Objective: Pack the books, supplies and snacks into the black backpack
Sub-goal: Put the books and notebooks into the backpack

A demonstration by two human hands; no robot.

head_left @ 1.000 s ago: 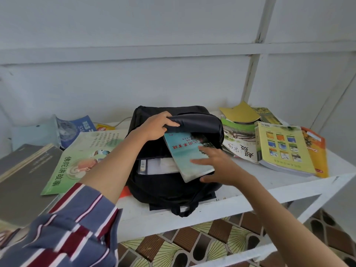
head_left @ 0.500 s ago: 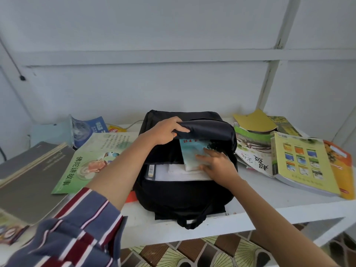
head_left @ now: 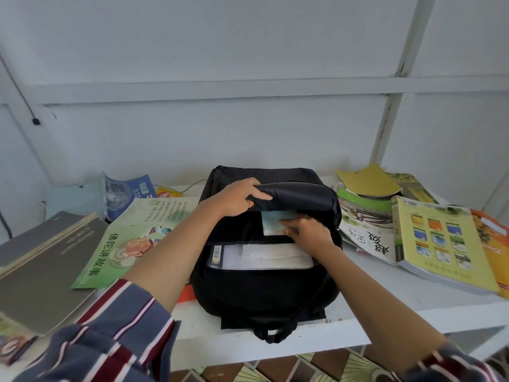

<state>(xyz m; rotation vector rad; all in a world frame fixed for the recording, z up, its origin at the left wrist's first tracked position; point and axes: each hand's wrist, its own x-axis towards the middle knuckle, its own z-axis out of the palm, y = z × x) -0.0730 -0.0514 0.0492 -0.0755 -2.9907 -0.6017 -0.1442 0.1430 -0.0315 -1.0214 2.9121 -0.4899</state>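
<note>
The black backpack (head_left: 264, 288) lies on the white shelf with its mouth toward me. My left hand (head_left: 238, 199) grips the upper flap and holds it lifted. A teal book (head_left: 271, 220) is almost wholly inside the opening; only a corner shows. My right hand (head_left: 307, 232) rests on that book with its fingers curled over the near edge. White book pages (head_left: 264, 257) with a barcoded spine lie lower in the bag.
Left of the bag lie a green picture book (head_left: 129, 241), a blue book (head_left: 129, 193), a yellow snack packet (head_left: 168, 193) and grey books (head_left: 41, 266). On the right is a pile with a yellow-green book (head_left: 440, 244) and an orange one (head_left: 493, 244). The shelf edge (head_left: 316, 340) runs in front.
The teal book has slid deeper into the backpack under my right hand, from half out to nearly hidden. My left hand has kept the flap lifted.
</note>
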